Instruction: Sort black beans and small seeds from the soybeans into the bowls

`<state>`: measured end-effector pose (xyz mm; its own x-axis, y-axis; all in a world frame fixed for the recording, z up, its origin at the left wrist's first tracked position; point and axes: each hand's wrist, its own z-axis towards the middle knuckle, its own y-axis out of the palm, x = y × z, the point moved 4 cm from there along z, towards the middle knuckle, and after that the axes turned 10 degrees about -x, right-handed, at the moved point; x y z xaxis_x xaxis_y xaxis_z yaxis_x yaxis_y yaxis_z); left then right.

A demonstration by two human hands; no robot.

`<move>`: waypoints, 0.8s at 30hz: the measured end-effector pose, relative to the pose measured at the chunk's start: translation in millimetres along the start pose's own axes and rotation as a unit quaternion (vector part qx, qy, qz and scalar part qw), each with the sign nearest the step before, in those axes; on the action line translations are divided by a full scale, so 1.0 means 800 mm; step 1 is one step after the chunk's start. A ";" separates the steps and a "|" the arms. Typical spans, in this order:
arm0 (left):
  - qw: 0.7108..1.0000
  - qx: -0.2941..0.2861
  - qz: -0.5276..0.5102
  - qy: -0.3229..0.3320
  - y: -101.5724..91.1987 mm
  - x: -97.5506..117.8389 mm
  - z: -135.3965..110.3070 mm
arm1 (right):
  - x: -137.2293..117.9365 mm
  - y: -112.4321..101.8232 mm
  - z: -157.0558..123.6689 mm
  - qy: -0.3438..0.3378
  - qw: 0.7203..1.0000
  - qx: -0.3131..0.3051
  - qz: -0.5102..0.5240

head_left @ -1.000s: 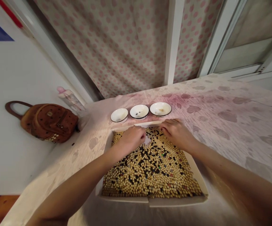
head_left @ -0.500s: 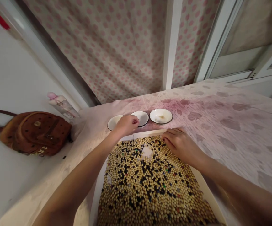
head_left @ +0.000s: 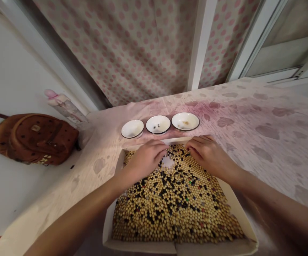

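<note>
A shallow white cardboard box holds a layer of small round beads, mostly yellowish with many black and a few coloured ones. Over its far left part is my left hand, fingers curled together at the beads beside a bare white patch; its fingertips are partly hidden. My right hand rests at the far right edge of the box with fingers bent closed, and what they hold, if anything, is hidden. Behind the box stand three white dark-rimmed bowls: a left bowl, a middle bowl with a few black beads, and a right bowl with some yellowish beads.
A patterned cloth covers the table. At the left are a brown backpack and a clear bottle with a pink cap. A dotted curtain hangs behind.
My left hand has moved from above the middle bowl back down to the beads in the box. My right hand stays at the box's far right. The view has shifted slightly.
</note>
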<state>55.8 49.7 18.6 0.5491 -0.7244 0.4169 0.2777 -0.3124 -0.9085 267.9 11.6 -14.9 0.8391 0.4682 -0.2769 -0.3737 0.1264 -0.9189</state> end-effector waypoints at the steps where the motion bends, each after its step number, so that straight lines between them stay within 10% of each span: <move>1: 0.999 -0.027 0.022 -0.005 0.009 0.007 -0.008 | 0.000 0.000 0.000 0.000 1.000 0.002 -0.001; 7: 0.975 -0.190 0.111 -0.019 0.045 0.030 -0.049 | -0.001 0.000 0.001 -0.004 1.000 0.003 -0.011; 13: 0.970 -0.215 0.115 -0.003 0.043 0.042 -0.077 | 0.002 0.002 0.001 -0.011 1.000 0.013 -0.020; 24: 0.976 -0.197 0.092 -0.018 0.046 0.023 -0.014 | 0.004 0.005 0.002 -0.020 0.999 0.015 -0.037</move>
<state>67.6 17.8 -7.4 0.5910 -0.7702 0.2398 -0.1495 -0.3967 -0.9057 268.7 15.2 -18.7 0.8490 0.4903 -0.1969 -0.3234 0.1876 -0.9275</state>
